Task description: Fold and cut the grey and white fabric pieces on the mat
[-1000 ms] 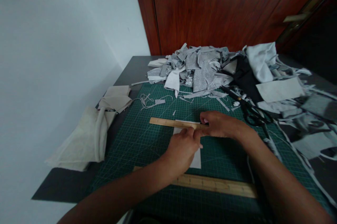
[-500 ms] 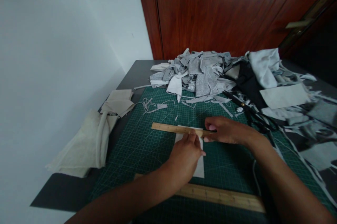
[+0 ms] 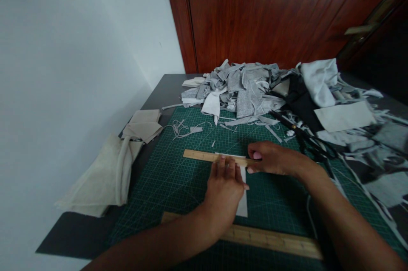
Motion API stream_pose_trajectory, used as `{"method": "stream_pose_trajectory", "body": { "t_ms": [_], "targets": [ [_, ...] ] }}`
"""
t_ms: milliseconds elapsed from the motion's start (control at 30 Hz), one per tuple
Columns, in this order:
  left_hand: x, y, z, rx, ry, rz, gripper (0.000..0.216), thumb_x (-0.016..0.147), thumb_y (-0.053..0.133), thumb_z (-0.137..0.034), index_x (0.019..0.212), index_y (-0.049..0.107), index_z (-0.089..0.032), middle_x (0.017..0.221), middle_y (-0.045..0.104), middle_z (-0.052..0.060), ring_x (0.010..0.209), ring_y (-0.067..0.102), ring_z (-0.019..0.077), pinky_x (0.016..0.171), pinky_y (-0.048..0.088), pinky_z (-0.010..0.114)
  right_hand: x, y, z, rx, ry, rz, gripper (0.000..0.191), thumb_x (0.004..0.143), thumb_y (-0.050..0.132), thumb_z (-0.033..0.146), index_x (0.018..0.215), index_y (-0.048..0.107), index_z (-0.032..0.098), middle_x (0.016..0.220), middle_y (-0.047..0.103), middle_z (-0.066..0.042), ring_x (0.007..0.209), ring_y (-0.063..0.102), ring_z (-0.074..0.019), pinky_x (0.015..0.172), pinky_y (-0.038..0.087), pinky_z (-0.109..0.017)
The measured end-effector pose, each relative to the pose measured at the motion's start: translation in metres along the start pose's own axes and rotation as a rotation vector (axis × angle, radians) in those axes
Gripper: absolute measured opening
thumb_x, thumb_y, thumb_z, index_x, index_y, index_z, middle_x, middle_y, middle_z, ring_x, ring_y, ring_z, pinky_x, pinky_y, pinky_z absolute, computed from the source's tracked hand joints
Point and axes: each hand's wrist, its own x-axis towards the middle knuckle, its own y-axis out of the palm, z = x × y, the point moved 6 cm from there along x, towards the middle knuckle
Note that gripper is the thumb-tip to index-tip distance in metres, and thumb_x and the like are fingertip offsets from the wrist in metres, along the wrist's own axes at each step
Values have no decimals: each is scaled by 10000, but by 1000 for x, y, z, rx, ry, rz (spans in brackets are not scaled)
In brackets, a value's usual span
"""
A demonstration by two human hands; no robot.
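Observation:
A short wooden ruler lies across the top of a small light fabric piece on the green cutting mat. My left hand lies flat on the fabric, fingers stretched toward the ruler's edge. My right hand pinches the ruler's right end, fingers closed on it. A longer wooden ruler lies near the mat's front edge, under my left forearm.
A heap of grey and white fabric scraps fills the back of the table. Black scissors lie to the right beside more cloth. Folded beige cloth sits at the left. White wall left, wooden door behind.
My left hand has flattened onto the fabric, fingers now stretched toward the ruler. The view shifted slightly. My right hand stays on the ruler's end.

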Motion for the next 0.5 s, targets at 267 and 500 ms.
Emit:
{"method": "stream_pose_trajectory", "body": {
  "t_ms": [267,500],
  "targets": [
    [-3,8,0,-37,-16,26,551,859,774,-479,1254,706,-101,1373,656,188,1337,567,400,1056,542,522,1,2,-4,17,7,-2,185,788,711,324,759,558,223,752,592,1,680,520,-171,566,320,-275],
    [-3,8,0,-36,14,37,517,891,747,-453,1269,699,-105,1375,650,195,1341,559,399,1065,527,536,2,3,-6,0,8,-10,194,789,721,333,766,562,224,770,598,-5,715,539,-180,579,329,-270]
  ]
}}
